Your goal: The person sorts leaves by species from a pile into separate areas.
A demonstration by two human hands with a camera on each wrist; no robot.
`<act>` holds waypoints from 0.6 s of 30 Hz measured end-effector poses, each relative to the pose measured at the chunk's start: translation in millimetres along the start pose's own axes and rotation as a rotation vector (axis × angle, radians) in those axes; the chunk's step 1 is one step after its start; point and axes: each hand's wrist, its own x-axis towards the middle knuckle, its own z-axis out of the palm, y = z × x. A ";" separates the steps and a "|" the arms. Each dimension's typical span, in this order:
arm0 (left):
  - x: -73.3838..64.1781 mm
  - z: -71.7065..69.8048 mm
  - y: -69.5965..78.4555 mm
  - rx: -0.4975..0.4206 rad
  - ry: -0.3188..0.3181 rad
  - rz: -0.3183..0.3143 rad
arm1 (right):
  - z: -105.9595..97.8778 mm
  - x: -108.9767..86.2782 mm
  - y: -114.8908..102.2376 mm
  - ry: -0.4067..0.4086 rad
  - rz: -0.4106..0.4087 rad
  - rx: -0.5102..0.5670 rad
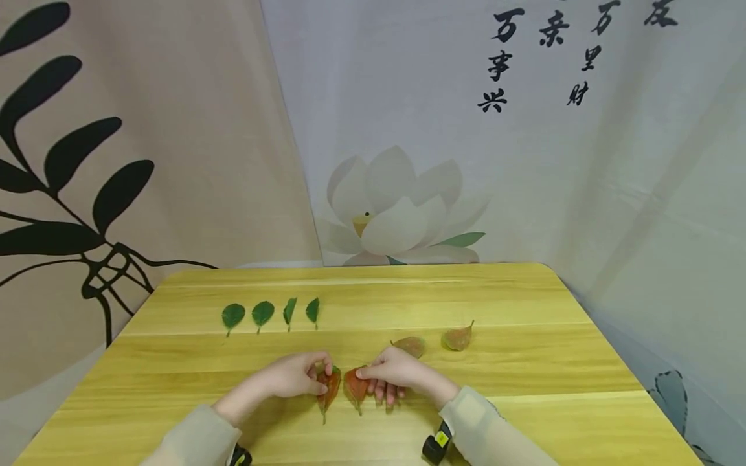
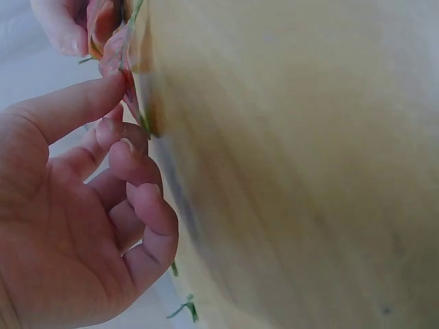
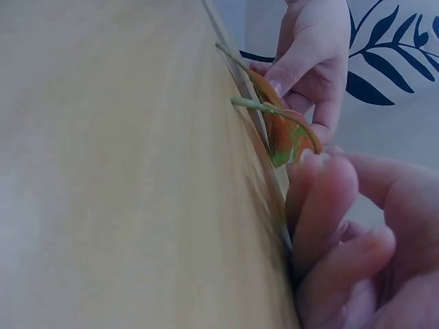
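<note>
Two reddish-orange leaves are held side by side near the front middle of the wooden table. My left hand (image 1: 294, 375) pinches the left red leaf (image 1: 329, 391) between thumb and fingers, its stem pointing toward me. The right red leaf (image 1: 354, 388) is pinched at its upper right edge by my right hand (image 1: 396, 374), thumb on top and the other fingers curled beneath. In the right wrist view, the nearer leaf (image 3: 291, 137) shows green patches and a pale green stem. The left wrist view has the left thumb pressing the leaf (image 2: 116, 51) against the fingers.
Several green leaves (image 1: 263, 313) lie in a row at the table's back left. Beyond my right hand are two brownish leaves (image 1: 458, 338), one partly behind the hand. The wooden table (image 1: 495, 427) ends at a back edge before a printed cloth (image 1: 524, 181).
</note>
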 end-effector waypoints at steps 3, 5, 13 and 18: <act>-1.2 -2.0 4.5 0.000 -0.001 0.004 | 0.1 -0.2 0.6 0.004 -0.003 0.011; -2.2 -3.2 7.0 0.000 -0.001 0.005 | 0.3 -0.6 0.1 0.006 -0.003 0.018; -3.2 -6.0 9.6 0.018 -0.004 0.008 | 0.6 -1.9 -0.6 0.014 -0.007 0.052; -3.6 -8.9 13.0 0.036 0.006 0.012 | 0.7 -3.1 0.2 0.009 -0.017 0.070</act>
